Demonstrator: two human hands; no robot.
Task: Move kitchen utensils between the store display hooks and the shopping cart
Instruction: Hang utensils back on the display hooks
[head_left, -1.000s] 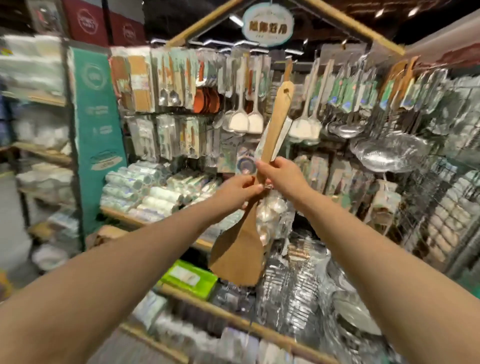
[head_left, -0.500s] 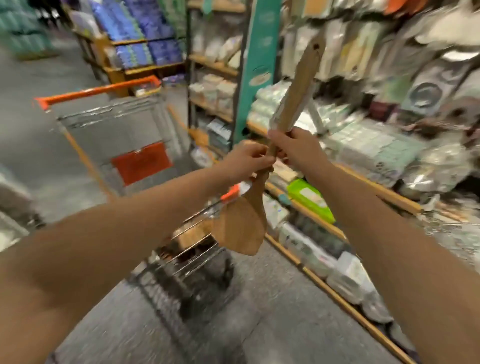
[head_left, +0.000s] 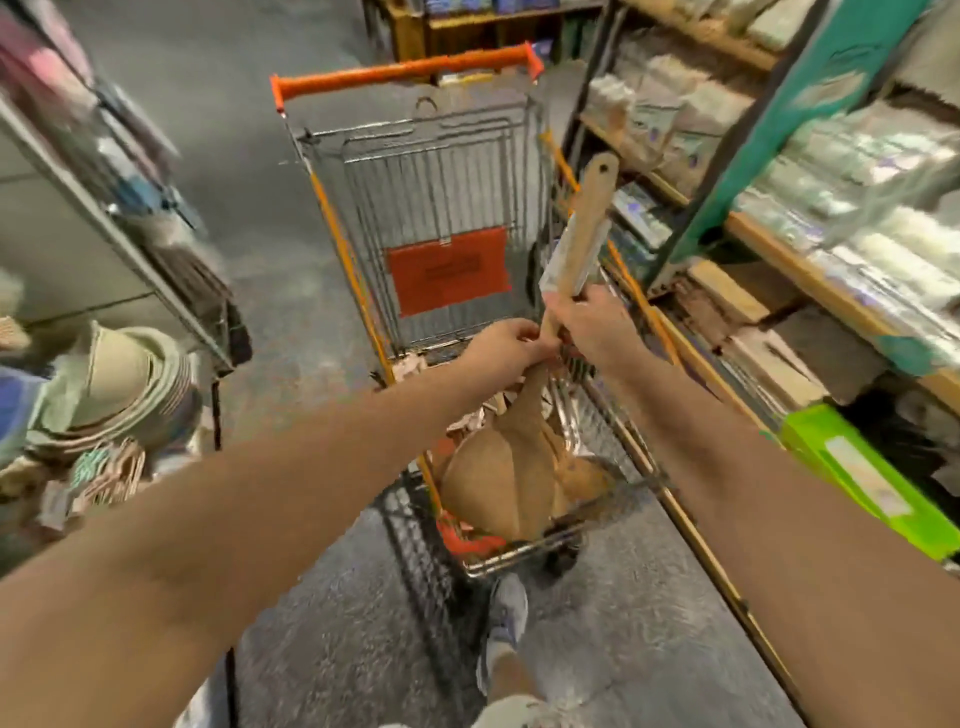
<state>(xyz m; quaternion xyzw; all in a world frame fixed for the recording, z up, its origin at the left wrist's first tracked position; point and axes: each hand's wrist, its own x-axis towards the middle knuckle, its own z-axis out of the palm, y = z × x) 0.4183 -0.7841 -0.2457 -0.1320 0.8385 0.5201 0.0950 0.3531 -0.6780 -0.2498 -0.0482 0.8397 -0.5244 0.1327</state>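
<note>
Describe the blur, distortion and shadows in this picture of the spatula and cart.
Head view: motion blur smears the right shelves; the wide lens bows the forearms; the wooden spatula is fairly sharp; the shopping cart throws a mesh shadow on the floor.

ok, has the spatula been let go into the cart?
No, left hand and right hand both grip the wooden spatula by its handle over the shopping cart.

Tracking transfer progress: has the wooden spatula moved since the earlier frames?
Yes. The wooden spatula went from the display hooks to blade-down at the shopping cart's near end.
</note>
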